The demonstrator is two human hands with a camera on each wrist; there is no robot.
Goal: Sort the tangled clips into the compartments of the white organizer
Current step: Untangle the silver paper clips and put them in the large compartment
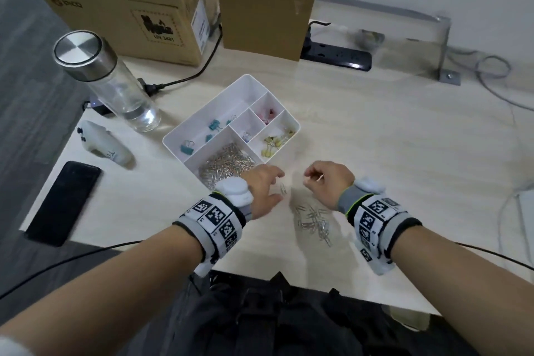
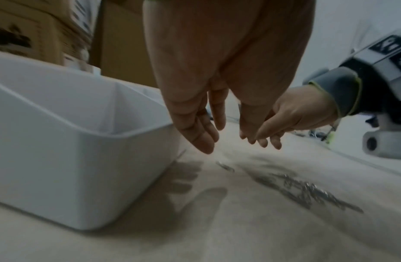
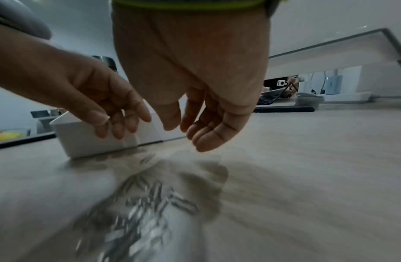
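Hands hovered with loosely spread, empty fingers: left hand [image 1: 261, 192] beside the white plastic organizer [image 1: 202, 115], right hand [image 1: 328, 183] opposite. Silver wire paper clips [image 1: 313, 221] lay heaped just behind the right hand; one loose silver clip [image 1: 283, 189] lay under the left fingertips.

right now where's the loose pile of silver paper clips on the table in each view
Head: the loose pile of paper clips lies low and centre-right, between the two wrists.
Left wrist: blurred, lower right on the table, right of the left hand.
Right wrist: blurred, bottom centre, under the right hand.
Shared landmark: the white organizer, left in both wrist views.
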